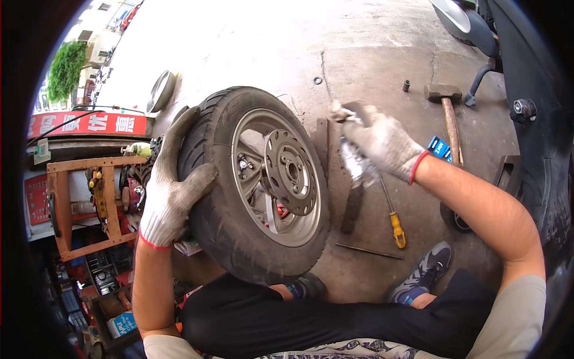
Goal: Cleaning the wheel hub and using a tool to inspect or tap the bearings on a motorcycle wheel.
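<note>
A scooter-sized wheel [197, 239] stands tilted in front of me, with a black tyre, silver spoked rim and slotted brake disc [276, 173] facing right. My left hand [170, 185], in a grey-white knit glove, grips the tyre's tread on its left side, thumb and fingers spread around it. Right of the wheel, my gloved right hand [382, 140] is raised and closed, apart from the tyre. A crumpled whitish piece [357, 164], blurred and perhaps a rag or bag, hangs beneath its fingers. What its fingertips pinch is hard to make out.
On the concrete floor lie a yellow-handled screwdriver [397, 230], a thin rod [369, 251], a flat dark bar [351, 210], a hammer [449, 119], a socket [406, 86] and a ring [317, 80]. A dark vehicle body [535, 149] borders the right. Tool racks [89, 161] crowd the left.
</note>
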Tool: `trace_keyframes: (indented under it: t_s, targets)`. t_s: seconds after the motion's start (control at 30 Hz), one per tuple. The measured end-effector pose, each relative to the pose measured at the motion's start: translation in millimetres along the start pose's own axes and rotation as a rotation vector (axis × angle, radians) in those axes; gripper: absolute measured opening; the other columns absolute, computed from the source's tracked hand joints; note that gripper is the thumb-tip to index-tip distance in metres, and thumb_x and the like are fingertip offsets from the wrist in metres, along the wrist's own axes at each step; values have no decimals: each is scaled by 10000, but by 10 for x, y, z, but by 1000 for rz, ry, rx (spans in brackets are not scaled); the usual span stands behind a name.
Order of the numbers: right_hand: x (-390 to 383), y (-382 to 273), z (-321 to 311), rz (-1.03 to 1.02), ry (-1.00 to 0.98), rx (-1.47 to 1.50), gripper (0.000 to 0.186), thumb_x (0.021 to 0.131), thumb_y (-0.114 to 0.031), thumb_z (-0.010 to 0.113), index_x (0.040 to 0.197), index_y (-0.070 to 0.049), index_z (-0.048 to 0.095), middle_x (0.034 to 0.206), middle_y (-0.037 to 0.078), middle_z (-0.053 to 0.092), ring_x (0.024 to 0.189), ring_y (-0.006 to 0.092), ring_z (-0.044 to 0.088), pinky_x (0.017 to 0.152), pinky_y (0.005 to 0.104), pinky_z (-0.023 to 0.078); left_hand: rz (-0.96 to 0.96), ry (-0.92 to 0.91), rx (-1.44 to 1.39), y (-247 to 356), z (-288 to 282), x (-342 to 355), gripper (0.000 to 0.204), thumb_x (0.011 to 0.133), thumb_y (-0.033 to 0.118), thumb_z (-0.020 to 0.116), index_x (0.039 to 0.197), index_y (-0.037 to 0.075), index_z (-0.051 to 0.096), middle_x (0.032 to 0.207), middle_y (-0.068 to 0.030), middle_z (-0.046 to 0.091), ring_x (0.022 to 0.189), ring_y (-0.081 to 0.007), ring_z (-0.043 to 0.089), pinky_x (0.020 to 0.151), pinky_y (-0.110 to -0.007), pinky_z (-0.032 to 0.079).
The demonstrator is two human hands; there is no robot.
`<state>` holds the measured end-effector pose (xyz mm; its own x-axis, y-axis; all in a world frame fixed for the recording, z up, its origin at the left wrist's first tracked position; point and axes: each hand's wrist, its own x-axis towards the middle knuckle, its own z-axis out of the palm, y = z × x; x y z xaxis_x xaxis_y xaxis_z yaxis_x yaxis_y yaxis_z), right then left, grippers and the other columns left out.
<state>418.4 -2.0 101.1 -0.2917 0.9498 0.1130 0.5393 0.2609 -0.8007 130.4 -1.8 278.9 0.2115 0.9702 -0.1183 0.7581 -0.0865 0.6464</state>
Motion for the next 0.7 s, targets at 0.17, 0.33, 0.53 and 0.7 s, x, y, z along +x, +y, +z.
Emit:
trace_keyframes:
  t_s: [0.17,0.33,0.53,0.7]
  targets:
    - [-221,723,392,408,-143,340,304,985,-287,542,1162,-86,685,1089,219,650,1055,357,647,926,460,515,-73,77,125,-119,12,135,829,817,227,717,1529,-35,385,1507,-207,477,1384,-273,470,1178,-366,338]
    - [-216,335,609,6,-94,-17,372,978,-259,547,1300,-79,598,1270,216,602,1068,432,615,965,504,492,-80,76,66,-319,-133,250,799,817,221,718,1517,-20,418,1492,-204,495,1369,-261,482,1169,-362,349]
    - [-69,-53,811,-219,-52,82,386,842,-50,600,1224,-90,640,1152,179,674,1023,363,684,874,449,567,-63,47,-13,-389,-185,357,768,799,239,729,1488,4,481,1469,-181,523,1357,-254,492,1145,-358,379]
    - [30,-55,1097,-511,14,-157,361,861,-87,595,1206,-114,699,1041,155,663,904,360,668,784,473,560,-77,53,-6,-375,-134,405,766,804,236,728,1493,8,482,1492,-181,506,1372,-252,480,1143,-357,385]
